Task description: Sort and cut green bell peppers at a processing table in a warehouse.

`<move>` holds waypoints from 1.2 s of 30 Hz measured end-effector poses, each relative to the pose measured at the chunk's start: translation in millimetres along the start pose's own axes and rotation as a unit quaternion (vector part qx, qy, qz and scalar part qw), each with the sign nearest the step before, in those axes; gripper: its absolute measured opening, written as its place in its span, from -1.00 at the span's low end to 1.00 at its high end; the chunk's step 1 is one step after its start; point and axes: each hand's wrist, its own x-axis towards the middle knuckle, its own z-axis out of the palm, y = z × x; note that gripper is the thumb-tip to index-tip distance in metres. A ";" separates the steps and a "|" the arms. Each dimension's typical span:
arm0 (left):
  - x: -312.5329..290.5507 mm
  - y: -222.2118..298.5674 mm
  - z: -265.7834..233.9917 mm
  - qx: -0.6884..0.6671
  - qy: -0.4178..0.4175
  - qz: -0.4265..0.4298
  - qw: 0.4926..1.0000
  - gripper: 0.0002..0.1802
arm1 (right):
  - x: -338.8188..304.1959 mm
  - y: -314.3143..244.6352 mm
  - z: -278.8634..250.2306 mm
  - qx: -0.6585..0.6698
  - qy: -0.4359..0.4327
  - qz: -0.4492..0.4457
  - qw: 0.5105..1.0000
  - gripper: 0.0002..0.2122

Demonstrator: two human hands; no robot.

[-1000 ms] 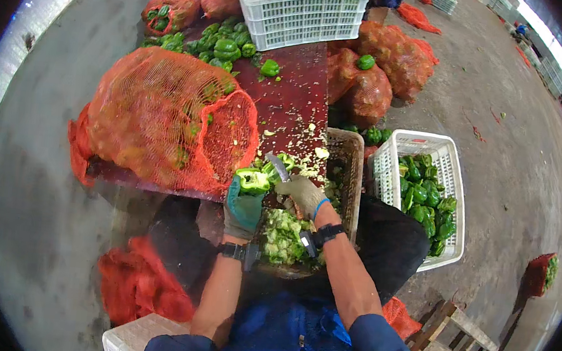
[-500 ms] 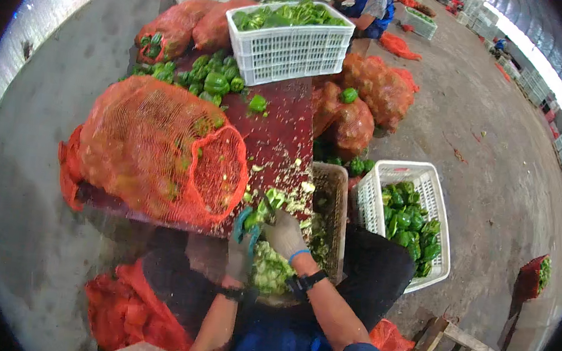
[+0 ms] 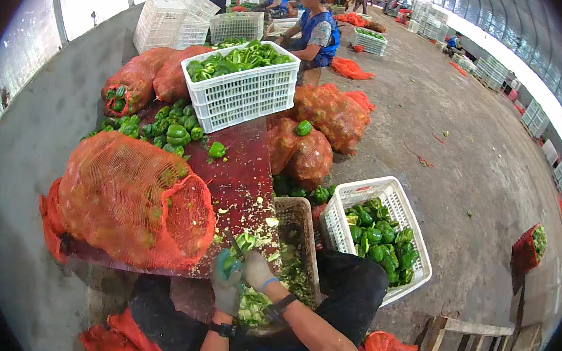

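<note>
Where gloved hands [image 3: 242, 276] overlap, pepper [image 3: 243, 242] half-hidden

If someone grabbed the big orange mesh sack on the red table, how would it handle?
The sack would likely sag and shift: it is soft netting bulging around loose peppers. It is probably heavy, being stuffed full. Its open mouth faces the left hand, so peppers might spill.

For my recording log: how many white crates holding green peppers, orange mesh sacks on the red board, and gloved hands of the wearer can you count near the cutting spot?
White crates holding green peppers: 2, the far crate and the right crate
Orange mesh sacks on the red board: 1
Gloved hands: 2, left hand and right hand
Total: 5
</note>
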 end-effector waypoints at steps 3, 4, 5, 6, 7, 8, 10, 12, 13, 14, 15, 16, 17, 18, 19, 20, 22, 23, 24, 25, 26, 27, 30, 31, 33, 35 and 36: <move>2.0 19.8 12.6 0.017 -0.029 0.003 0.999 -0.44 | 2.9 15.5 8.9 -0.006 0.064 -0.009 0.998 -0.73; 4.7 24.9 17.6 0.029 -0.053 0.010 0.998 -0.45 | 6.2 28.1 8.4 -0.006 0.071 -0.004 0.997 -0.73; 6.7 24.9 15.6 0.034 -0.057 -0.008 0.998 -0.46 | 6.5 25.5 8.6 -0.106 0.063 -0.043 0.991 -0.74; 6.3 23.0 12.9 0.036 -0.057 -0.008 0.998 -0.46 | 5.7 23.4 8.5 -0.205 0.055 -0.081 0.974 -0.73; 4.9 20.5 10.4 0.029 -0.066 -0.007 0.997 -0.47 | 4.4 22.6 6.7 -0.166 0.031 -0.055 0.984 -0.72; 3.6 17.7 6.8 0.022 -0.073 -0.007 0.997 -0.48 | 0.9 12.9 2.3 -0.127 0.005 -0.030 0.991 -0.71; -0.8 23.0 7.9 0.027 -0.072 -0.004 0.997 -0.50 | -3.1 9.9 -6.1 -0.014 -0.014 0.041 0.999 -0.67; -4.3 19.0 7.0 0.035 -0.064 -0.003 0.997 -0.50 | -13.4 7.3 -7.2 0.057 0.004 0.079 0.995 -0.65; -3.5 7.2 4.6 -0.005 -0.035 -0.017 0.999 -0.50 | -17.1 7.6 -4.3 0.027 0.013 0.007 1.000 -0.66; -7.3 -0.8 -1.3 -0.042 -0.003 -0.034 0.999 -0.49 | -20.2 1.9 -6.2 0.038 0.001 0.025 0.999 -0.64; -7.0 21.0 7.1 -0.134 0.018 -0.099 0.986 -0.46 | -22.7 -1.9 -9.0 0.047 -0.009 0.044 0.998 -0.61; -4.9 19.1 -2.4 0.152 -0.016 0.073 0.986 -0.49 | -25.9 -9.7 -11.8 0.056 -0.019 0.061 0.996 -0.58; -4.5 17.3 -11.0 0.422 -0.064 0.230 0.875 -0.49 | -25.2 -5.7 -13.8 0.061 0.017 0.049 0.997 -0.56; -8.0 36.0 -3.2 0.352 -0.069 0.214 0.909 -0.51 | -23.9 -2.2 -16.7 0.065 0.055 0.035 0.996 -0.53; -5.5 34.7 -0.2 0.374 -0.063 0.195 0.904 -0.58 | -20.3 1.1 -18.5 0.074 0.057 0.046 0.995 -0.53; 3.2 32.2 8.2 0.231 -0.062 0.181 0.954 -0.62 | -16.5 2.6 -21.4 0.083 0.059 0.057 0.993 -0.52; -0.4 45.2 29.4 -0.133 -0.050 -0.082 0.986 -0.47 | -12.2 16.8 -12.0 0.104 0.074 0.053 0.990 -0.63; -4.2 48.0 42.2 -0.082 -0.032 -0.045 0.995 -0.48 | -6.8 32.4 1.1 0.143 0.110 0.065 0.981 -0.69; -8.1 47.0 43.3 -0.028 -0.007 -0.008 1.000 -0.48 | -5.2 22.6 5.3 0.051 0.138 0.048 0.988 -0.72; -9.3 47.3 36.8 -0.040 -0.010 -0.017 0.999 -0.45 | -9.9 16.8 3.5 0.038 0.126 0.058 0.990 -0.73; -10.7 42.9 30.4 -0.055 -0.013 -0.028 0.998 -0.42 | -18.8 -2.9 -10.7 0.022 0.114 0.069 0.991 -0.73; -7.3 38.8 27.9 -0.083 -0.020 -0.043 0.995 -0.39 | -21.6 6.2 -10.5 0.009 0.116 0.021 0.993 -0.73; 0.0 51.3 15.2 -0.011 -0.030 -0.018 0.999 -0.47 | -24.5 -17.5 -38.6 0.046 0.067 0.047 0.996 -0.57; -2.9 38.0 9.5 -0.085 -0.019 -0.019 0.996 -0.47 | -18.6 0.8 -21.0 0.020 0.077 -0.004 0.997 -0.49; -0.3 37.7 3.5 -0.060 -0.035 -0.018 0.997 -0.47 | -20.5 -4.6 -31.8 0.055 0.046 0.039 0.997 -0.46; 1.3 29.0 0.9 -0.164 -0.043 -0.071 0.983 -0.43 | -22.3 9.2 -33.6 0.103 0.050 0.009 0.993 -0.48; 1.7 26.0 -2.1 -0.286 -0.025 -0.128 0.949 -0.40 | -32.4 -20.3 -53.9 0.230 -0.039 0.112 0.966 -0.50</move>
